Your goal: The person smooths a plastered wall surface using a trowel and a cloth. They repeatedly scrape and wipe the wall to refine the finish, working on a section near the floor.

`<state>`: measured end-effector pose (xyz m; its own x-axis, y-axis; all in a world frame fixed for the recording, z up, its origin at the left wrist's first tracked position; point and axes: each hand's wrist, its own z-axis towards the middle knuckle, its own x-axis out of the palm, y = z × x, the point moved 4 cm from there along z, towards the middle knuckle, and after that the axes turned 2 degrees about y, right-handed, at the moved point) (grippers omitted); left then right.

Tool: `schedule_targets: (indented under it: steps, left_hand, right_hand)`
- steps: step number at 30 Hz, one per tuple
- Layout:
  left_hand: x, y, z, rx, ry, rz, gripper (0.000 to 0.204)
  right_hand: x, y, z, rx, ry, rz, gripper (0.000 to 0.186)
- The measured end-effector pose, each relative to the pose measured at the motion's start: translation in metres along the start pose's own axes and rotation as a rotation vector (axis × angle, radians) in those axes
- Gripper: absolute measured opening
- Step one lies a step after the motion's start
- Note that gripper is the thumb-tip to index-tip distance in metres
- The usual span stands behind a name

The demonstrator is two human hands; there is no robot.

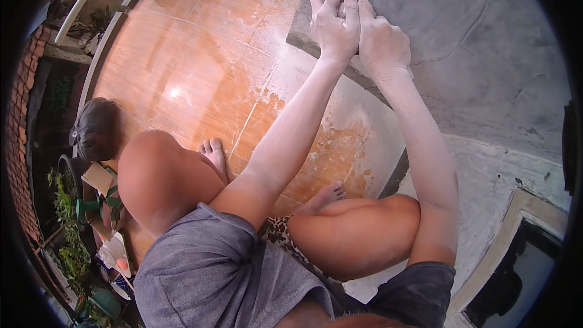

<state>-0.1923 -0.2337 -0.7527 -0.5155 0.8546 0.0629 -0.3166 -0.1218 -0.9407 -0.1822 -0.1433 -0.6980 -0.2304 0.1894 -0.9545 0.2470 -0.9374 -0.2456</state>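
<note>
Both my hands, coated in white dust, are pressed side by side near the edge of a grey plastered surface [461, 18]. My left hand [336, 29] is closed with its fingers curled, though its outermost finger sticks out to the left. Touching it, my right hand [384, 39] is closed as well, knuckles up. Whatever lies under or between the fingers is hidden; only a thin pale edge shows beside my right wrist. White dust also covers both forearms.
Below me spreads a glossy orange tiled floor [176, 54] with whitish dusty patches. My bent knees and bare feet are close under my arms. A framed dark pane [513, 273] is at lower right. Plants [64, 225] and assorted items line the left, near a dark rounded object [96, 129].
</note>
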Motion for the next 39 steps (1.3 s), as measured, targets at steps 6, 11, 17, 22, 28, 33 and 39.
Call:
schedule_targets:
  steps: [6, 11, 17, 22, 28, 33, 39]
  left_hand:
    - [0.005, -0.010, 0.005, 0.179, -0.089, -0.036, 0.030]
    - [-0.003, 0.013, -0.002, 0.064, -0.085, 0.133, 0.030]
    - [-0.002, 0.010, 0.006, 0.084, -0.072, 0.057, 0.030]
    - [0.004, 0.018, 0.004, 0.041, -0.045, 0.112, 0.030]
    - [-0.012, 0.028, -0.010, -0.038, 0.008, 0.126, 0.032]
    - [0.000, 0.015, -0.001, -0.022, -0.012, 0.051, 0.032]
    - [-0.004, 0.016, -0.001, 0.124, -0.086, 0.128, 0.029]
  right_hand:
    - [-0.014, -0.011, -0.002, -0.046, -0.129, -0.001, 0.019]
    - [0.006, 0.006, 0.002, -0.042, 0.065, -0.009, 0.017]
    - [-0.007, -0.001, 0.001, -0.003, 0.049, -0.004, 0.017]
    - [0.003, -0.002, 0.004, -0.018, 0.093, 0.016, 0.017]
    - [0.026, 0.013, -0.002, -0.033, 0.161, -0.032, 0.018]
    - [0.006, -0.010, -0.003, -0.099, -0.075, 0.066, 0.021]
    - [0.001, -0.018, -0.012, -0.165, -0.129, 0.278, 0.044]
